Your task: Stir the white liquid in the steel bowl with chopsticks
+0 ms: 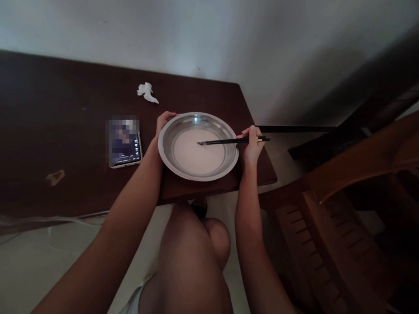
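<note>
A wide steel bowl holds a pale, milky liquid and sits at the front edge of the dark table, near its right end. My left hand grips the bowl's left side, its fingers partly hidden behind the rim. On the other side my right hand is closed around a pair of black chopsticks with a yellow band. Their tips touch or dip into the liquid near the bowl's middle. Some right-hand fingers are close to the bowl's right rim; whether they touch it I cannot tell.
On the dark table, a phone with a lit screen stands left of the bowl. Crumpled white tissue lies behind it. A pale wall borders the back. Wooden chairs stand at right; a cable runs along the lower left edge.
</note>
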The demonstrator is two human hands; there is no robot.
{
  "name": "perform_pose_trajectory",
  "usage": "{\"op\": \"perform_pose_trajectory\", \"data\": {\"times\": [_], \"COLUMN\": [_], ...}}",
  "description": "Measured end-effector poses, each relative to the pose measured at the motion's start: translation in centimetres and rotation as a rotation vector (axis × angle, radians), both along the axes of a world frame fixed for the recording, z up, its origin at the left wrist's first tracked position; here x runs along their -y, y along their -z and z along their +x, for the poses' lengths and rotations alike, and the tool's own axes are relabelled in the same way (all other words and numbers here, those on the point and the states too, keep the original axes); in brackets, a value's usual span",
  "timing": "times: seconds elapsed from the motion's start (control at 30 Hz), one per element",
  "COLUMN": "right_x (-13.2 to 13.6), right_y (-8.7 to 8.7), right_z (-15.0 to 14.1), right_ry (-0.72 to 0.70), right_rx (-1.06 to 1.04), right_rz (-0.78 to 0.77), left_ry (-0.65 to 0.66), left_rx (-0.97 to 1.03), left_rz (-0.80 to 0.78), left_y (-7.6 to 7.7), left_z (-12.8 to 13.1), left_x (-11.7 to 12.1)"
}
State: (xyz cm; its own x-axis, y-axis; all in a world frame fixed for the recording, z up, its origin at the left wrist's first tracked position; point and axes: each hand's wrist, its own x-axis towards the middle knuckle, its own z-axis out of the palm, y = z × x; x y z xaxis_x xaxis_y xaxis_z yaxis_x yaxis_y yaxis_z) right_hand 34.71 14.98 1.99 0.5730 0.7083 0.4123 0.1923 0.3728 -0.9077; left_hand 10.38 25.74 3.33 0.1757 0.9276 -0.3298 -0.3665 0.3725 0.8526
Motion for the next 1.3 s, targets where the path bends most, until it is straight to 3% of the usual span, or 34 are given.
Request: {"op": "perform_pose_trajectory", "data": {"times": [0.2,0.37,0.53,0.73,0.9,1.07,1.3], "right_x": [0.0,-0.2,0.0,-0.1,0.2,-0.1,0.1], "right_y": [0.0,0.1,0.0,0.1,-0.1,0.3,0.2], "right_z": [-0.1,0.1,0.0,0.1,-0.2,0.2,0.0], "right_ry": [-0.160,0.016,-0.140,0.003,-0.179,-0.024,-0.176], "right_rx": [0.071,0.015,0.042,-0.023,0.036,-0.010,0.073], "right_rz": [-0.080,-0.011,-0.052,0.008,-0.035,0.045,-0.004], "left_ry": [-0.050,-0.077,-0.088,-0.081,-0.073,-0.069,-0.071], "left_rx": [0.030,0.037,0.027,0.021,0.009,0.027,0.001], "left_rz": [-0.062,-0.061,-0.053,-0.024,0.017,0.006,0.010], "left_y": [-0.8,-0.8,-0.9,-0.4,0.4,0.6,0.3], "left_z": [0.3,0.3,0.5,0.2,0.1,0.1,0.2], "left_x": [0.5,0.4,0.7,0.4,0.0,-0.3,-0.2]}}
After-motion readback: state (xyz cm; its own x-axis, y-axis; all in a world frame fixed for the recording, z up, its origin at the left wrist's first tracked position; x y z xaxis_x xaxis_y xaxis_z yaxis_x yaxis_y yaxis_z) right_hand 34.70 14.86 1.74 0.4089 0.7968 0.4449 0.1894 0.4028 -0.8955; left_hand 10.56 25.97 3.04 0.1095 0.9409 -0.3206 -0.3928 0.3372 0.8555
